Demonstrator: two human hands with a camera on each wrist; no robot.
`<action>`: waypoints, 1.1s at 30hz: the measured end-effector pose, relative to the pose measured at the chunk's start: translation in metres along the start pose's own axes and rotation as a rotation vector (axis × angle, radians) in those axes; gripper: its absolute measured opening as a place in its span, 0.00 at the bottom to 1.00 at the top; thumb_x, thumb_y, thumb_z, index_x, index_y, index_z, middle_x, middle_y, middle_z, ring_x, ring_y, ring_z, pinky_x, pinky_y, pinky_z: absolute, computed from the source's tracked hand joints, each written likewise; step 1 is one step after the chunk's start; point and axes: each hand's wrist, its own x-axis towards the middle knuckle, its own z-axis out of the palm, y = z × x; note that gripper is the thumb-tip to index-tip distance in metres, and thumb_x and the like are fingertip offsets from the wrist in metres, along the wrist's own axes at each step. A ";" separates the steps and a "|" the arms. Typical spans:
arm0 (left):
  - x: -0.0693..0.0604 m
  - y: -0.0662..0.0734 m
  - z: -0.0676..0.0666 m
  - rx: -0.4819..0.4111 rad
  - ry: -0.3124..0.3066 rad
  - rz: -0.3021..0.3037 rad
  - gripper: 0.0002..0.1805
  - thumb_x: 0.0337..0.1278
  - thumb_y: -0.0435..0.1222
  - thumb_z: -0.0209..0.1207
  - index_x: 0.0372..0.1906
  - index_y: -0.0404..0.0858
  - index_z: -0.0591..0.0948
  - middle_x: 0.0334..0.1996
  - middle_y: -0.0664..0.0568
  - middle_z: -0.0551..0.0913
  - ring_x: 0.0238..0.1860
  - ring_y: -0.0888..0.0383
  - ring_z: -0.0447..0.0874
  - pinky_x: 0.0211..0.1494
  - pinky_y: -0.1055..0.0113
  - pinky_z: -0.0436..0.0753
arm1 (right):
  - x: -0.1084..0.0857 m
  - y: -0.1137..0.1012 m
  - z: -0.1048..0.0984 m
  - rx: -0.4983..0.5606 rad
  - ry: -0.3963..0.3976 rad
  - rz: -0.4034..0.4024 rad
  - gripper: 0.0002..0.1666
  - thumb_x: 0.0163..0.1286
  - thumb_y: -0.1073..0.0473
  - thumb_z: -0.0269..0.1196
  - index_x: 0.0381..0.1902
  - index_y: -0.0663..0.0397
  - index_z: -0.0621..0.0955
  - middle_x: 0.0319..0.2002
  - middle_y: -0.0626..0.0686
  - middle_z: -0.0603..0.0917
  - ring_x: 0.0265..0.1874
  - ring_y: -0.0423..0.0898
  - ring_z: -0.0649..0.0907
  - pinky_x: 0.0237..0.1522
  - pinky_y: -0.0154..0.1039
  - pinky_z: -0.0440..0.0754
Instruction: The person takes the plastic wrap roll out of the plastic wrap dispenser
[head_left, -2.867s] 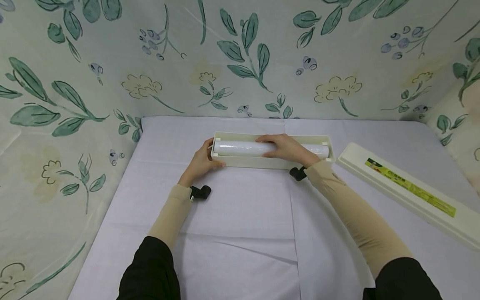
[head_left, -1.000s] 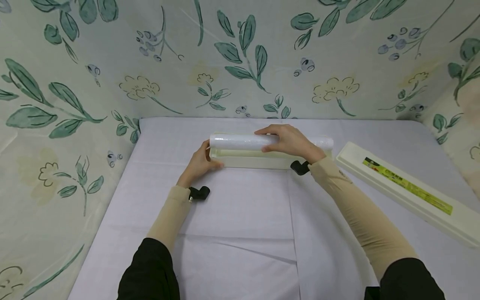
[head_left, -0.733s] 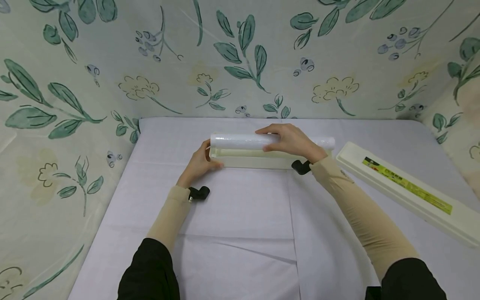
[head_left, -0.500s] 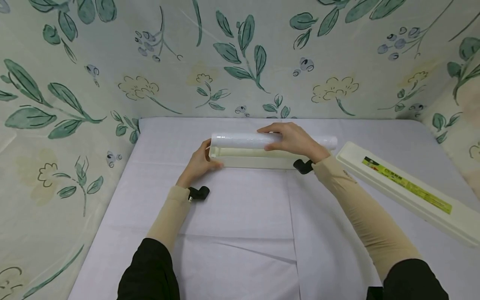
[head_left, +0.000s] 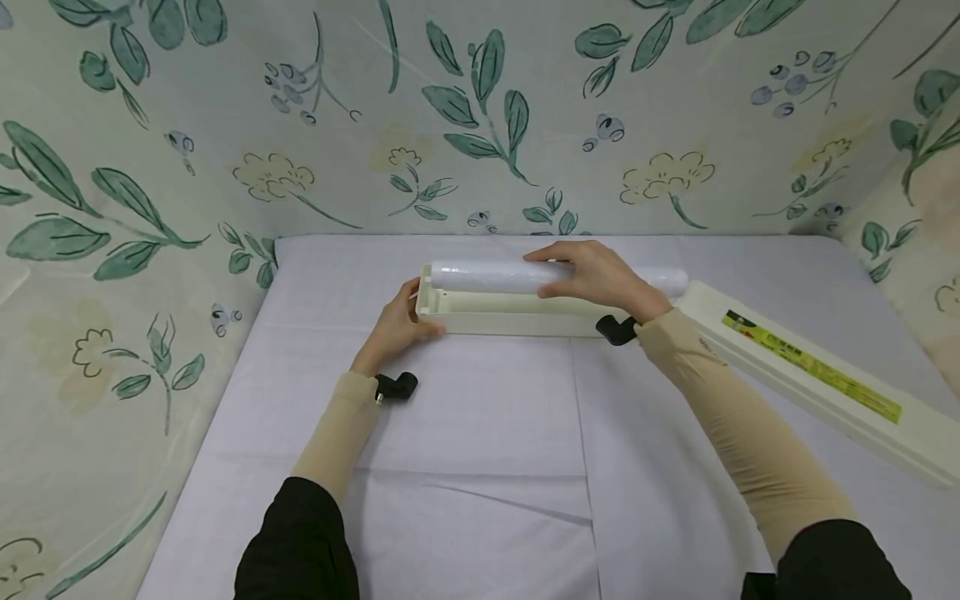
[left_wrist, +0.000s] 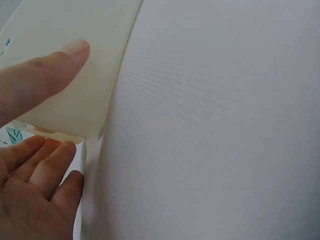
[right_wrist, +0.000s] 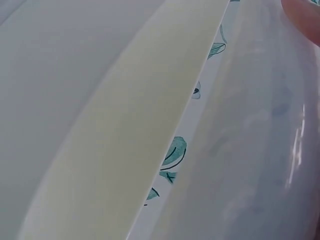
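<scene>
A long cream plastic box (head_left: 517,323) stands lidless on the cloth-covered table in the head view. My left hand (head_left: 397,329) grips its left end; the left wrist view shows the thumb on the front wall and the other fingers at the end wall. My right hand (head_left: 596,275) holds a roll of clear plastic wrap (head_left: 487,277) round its middle, above the box's back part. The roll lies level, its right end past the box towards the lid. In the right wrist view the glossy wrap roll (right_wrist: 250,135) fills the right side, apart from the box wall (right_wrist: 115,115).
A long cream lid (head_left: 825,383) with a yellow-green label lies slanted at the right, its near-left end by the roll's right end. White cloth (head_left: 480,500) covers the table. A leaf-patterned sheet (head_left: 480,125) hangs behind and to the left.
My right hand has lifted the wrap roll from inside the box, then shifted it to the right. My left hand has kept its grip on the box's left end.
</scene>
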 end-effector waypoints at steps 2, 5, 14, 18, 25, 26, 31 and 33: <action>0.001 -0.001 0.000 0.001 -0.004 -0.003 0.54 0.45 0.31 0.73 0.74 0.37 0.51 0.72 0.42 0.57 0.67 0.46 0.64 0.66 0.53 0.65 | -0.001 0.000 -0.001 0.000 -0.002 0.007 0.32 0.56 0.50 0.73 0.60 0.46 0.79 0.58 0.50 0.79 0.59 0.50 0.74 0.60 0.50 0.67; 0.001 0.000 -0.001 -0.012 -0.013 -0.010 0.54 0.45 0.31 0.73 0.74 0.37 0.50 0.72 0.41 0.57 0.67 0.46 0.63 0.66 0.53 0.65 | -0.003 0.001 -0.002 0.003 -0.006 0.013 0.33 0.56 0.50 0.73 0.60 0.46 0.79 0.58 0.51 0.78 0.59 0.50 0.74 0.60 0.51 0.67; -0.018 0.039 -0.004 0.000 -0.035 -0.014 0.50 0.48 0.24 0.68 0.72 0.28 0.49 0.70 0.33 0.56 0.67 0.40 0.62 0.66 0.50 0.64 | -0.010 0.005 -0.006 0.003 0.002 0.029 0.33 0.56 0.48 0.73 0.60 0.46 0.79 0.58 0.50 0.79 0.59 0.50 0.74 0.59 0.51 0.68; -0.021 0.043 -0.004 0.012 -0.032 -0.017 0.50 0.49 0.25 0.67 0.72 0.27 0.49 0.71 0.33 0.55 0.68 0.40 0.60 0.67 0.49 0.62 | -0.014 0.006 -0.009 -0.004 0.004 0.050 0.32 0.56 0.51 0.73 0.60 0.47 0.79 0.59 0.51 0.78 0.59 0.51 0.73 0.59 0.52 0.68; -0.020 0.043 -0.004 0.034 -0.026 -0.036 0.50 0.50 0.26 0.68 0.73 0.29 0.48 0.71 0.34 0.55 0.68 0.41 0.59 0.68 0.49 0.59 | -0.022 0.011 -0.012 -0.006 0.009 0.082 0.33 0.56 0.50 0.73 0.61 0.47 0.78 0.59 0.52 0.78 0.60 0.51 0.72 0.60 0.52 0.68; -0.020 0.042 -0.004 0.035 -0.026 -0.039 0.50 0.50 0.27 0.68 0.73 0.29 0.48 0.71 0.34 0.55 0.68 0.41 0.59 0.68 0.49 0.59 | -0.024 0.012 -0.012 -0.004 0.012 0.084 0.33 0.56 0.50 0.73 0.61 0.47 0.78 0.59 0.52 0.78 0.60 0.51 0.72 0.60 0.52 0.67; -0.008 0.021 -0.002 0.022 -0.025 -0.043 0.52 0.48 0.29 0.70 0.74 0.32 0.48 0.71 0.36 0.55 0.68 0.42 0.59 0.68 0.49 0.59 | -0.030 0.014 -0.015 0.006 0.031 0.096 0.32 0.56 0.53 0.73 0.60 0.48 0.79 0.59 0.52 0.78 0.60 0.51 0.73 0.59 0.52 0.68; -0.003 0.010 -0.001 0.018 -0.024 -0.041 0.53 0.48 0.30 0.71 0.74 0.34 0.48 0.72 0.37 0.55 0.68 0.43 0.60 0.68 0.50 0.59 | -0.032 0.015 -0.016 0.012 0.035 0.104 0.32 0.56 0.53 0.73 0.60 0.48 0.79 0.59 0.52 0.78 0.60 0.51 0.72 0.59 0.52 0.68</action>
